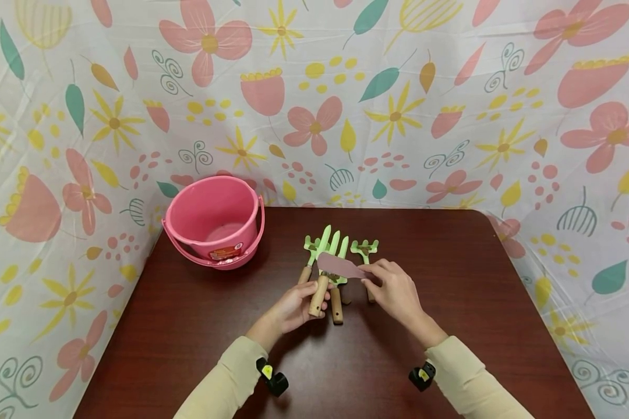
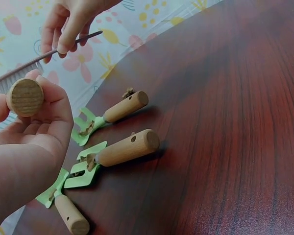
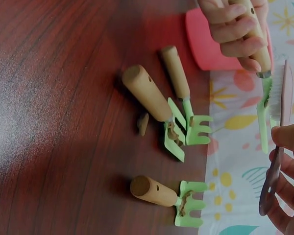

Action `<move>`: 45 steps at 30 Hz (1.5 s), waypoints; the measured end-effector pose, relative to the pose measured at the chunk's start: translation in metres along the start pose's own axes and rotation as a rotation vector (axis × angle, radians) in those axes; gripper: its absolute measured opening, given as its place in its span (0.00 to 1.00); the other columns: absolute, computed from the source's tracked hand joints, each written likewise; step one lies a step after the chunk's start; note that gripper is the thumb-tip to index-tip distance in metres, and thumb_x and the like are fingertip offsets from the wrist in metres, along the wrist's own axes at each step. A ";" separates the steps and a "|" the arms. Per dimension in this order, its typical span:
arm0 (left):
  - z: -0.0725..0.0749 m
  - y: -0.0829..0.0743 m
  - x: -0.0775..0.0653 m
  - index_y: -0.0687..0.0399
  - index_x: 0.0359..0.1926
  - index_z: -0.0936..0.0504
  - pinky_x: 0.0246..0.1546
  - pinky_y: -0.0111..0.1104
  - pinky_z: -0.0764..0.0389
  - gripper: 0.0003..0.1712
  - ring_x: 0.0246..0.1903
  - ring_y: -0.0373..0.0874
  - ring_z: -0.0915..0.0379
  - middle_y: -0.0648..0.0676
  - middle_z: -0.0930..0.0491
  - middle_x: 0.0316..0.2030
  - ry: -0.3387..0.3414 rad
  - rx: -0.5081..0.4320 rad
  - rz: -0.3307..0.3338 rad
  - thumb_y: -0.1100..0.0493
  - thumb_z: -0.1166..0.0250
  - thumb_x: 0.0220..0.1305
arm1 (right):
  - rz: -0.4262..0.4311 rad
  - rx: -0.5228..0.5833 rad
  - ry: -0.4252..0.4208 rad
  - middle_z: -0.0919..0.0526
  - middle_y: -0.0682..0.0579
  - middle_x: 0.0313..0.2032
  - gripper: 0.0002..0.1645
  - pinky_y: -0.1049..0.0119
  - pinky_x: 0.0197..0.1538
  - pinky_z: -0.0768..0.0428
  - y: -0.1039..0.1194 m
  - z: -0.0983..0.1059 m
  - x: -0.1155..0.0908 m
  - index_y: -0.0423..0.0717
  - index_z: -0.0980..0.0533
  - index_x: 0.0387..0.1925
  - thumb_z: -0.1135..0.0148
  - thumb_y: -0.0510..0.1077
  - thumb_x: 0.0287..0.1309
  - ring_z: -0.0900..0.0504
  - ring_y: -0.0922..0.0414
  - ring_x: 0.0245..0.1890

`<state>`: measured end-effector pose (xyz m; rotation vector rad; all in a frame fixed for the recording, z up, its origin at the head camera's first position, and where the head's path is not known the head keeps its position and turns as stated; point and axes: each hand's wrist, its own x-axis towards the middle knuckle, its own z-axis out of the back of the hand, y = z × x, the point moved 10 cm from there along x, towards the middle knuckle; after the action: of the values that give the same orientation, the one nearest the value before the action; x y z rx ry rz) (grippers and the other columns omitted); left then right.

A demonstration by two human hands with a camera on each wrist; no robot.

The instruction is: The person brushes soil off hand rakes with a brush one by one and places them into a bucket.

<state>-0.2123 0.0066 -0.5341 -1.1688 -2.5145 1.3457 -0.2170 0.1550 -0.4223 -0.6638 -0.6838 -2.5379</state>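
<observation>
My left hand (image 1: 293,305) grips the wooden handle of a green garden fork (image 3: 257,39), its prongs pointing away and up. In my right hand (image 1: 395,291) is a mauve scrub brush (image 1: 340,266), pinched by its handle. The pale bristles face the fork and lie right at the base of its prongs, in the right wrist view. Below the hands on the table lie three green-headed tools with wooden handles: a hand rake (image 3: 176,71), a broad-pronged tool (image 2: 127,148) and another hand rake (image 3: 157,191). Brown dirt clings to their heads.
A pink bucket (image 1: 246,233) with its handle lowered stands at the back left of the dark wooden table (image 1: 451,244). One small brown lump (image 3: 143,124) lies beside the tools. A flowered curtain (image 1: 314,116) hangs behind and around the table.
</observation>
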 end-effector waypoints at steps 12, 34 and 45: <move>0.003 0.002 0.000 0.72 0.61 0.42 0.31 0.31 0.27 0.26 0.29 0.41 0.29 0.50 0.26 0.33 0.003 0.022 0.010 0.55 0.60 0.72 | -0.031 -0.019 -0.005 0.20 0.56 0.30 0.16 0.68 0.22 0.34 -0.009 0.004 -0.002 0.51 0.18 0.39 0.29 0.41 0.43 0.29 0.59 0.25; 0.006 -0.003 -0.004 0.64 0.55 0.35 0.31 0.31 0.26 0.20 0.29 0.41 0.28 0.51 0.27 0.33 -0.010 0.033 -0.005 0.55 0.60 0.72 | -0.107 -0.089 0.000 0.20 0.57 0.31 0.17 0.69 0.20 0.36 -0.034 0.013 -0.010 0.53 0.18 0.39 0.29 0.41 0.43 0.31 0.61 0.24; 0.009 -0.004 -0.006 0.62 0.53 0.32 0.31 0.31 0.26 0.18 0.29 0.41 0.29 0.52 0.28 0.34 -0.010 0.038 -0.014 0.55 0.59 0.72 | -0.130 -0.111 -0.009 0.19 0.56 0.31 0.16 0.66 0.20 0.34 -0.045 0.017 -0.016 0.52 0.17 0.38 0.29 0.42 0.43 0.28 0.59 0.25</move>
<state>-0.2135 -0.0046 -0.5346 -1.1381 -2.4871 1.3934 -0.2213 0.2040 -0.4332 -0.6894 -0.6104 -2.7106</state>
